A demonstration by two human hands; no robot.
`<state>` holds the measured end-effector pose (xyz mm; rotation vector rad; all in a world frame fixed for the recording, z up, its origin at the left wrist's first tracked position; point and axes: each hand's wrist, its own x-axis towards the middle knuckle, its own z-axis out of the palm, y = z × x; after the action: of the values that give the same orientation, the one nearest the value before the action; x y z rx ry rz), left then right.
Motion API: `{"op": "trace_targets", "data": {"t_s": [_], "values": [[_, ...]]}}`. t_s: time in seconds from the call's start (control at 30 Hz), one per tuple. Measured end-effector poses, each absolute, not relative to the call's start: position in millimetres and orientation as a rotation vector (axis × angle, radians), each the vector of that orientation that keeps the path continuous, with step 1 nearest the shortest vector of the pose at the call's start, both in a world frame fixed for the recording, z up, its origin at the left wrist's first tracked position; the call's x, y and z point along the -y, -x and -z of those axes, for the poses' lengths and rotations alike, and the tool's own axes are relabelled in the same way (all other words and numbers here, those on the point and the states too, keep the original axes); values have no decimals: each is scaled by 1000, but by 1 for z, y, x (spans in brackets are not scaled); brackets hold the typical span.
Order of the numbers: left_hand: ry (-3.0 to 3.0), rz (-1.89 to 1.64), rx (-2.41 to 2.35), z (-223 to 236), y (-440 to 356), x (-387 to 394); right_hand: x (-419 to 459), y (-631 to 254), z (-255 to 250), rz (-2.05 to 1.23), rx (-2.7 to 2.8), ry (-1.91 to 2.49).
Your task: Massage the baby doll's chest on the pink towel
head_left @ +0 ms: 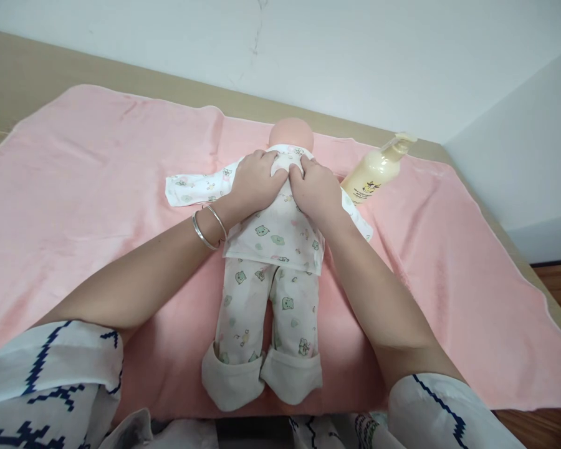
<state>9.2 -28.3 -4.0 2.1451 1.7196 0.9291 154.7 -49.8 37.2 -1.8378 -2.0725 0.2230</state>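
A baby doll (273, 240) lies stretched out in the middle, head away from me. It wears a white printed top and matching trousers (290, 305) with wide turned-up cuffs. Only the smooth crown of its head (290, 132) shows, with no face visible. My left hand (257, 181) rests on the left side of its upper body, two bracelets on the wrist. Opposite it, my right hand (318, 190) presses on the right side. Both thumbs point inward, nearly meeting, and the fingers lie over the cloth near the shoulders. Both hands are open.
Under the doll spreads a pink blanket (135, 143) on a beige surface (28, 68). A pale yellow pump bottle (374, 171) leans or lies close to the doll's right-side sleeve. White walls (355, 56) stand behind and at right. Wooden floor (558, 287) shows at far right.
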Motion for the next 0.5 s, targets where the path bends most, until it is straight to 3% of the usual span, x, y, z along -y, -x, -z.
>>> {"op": "trace_targets", "data": {"t_s": [0.5], "values": [[-2157,-945,-1708,5,-9,31,40,-166,-34,-327,2058,1806]]}}
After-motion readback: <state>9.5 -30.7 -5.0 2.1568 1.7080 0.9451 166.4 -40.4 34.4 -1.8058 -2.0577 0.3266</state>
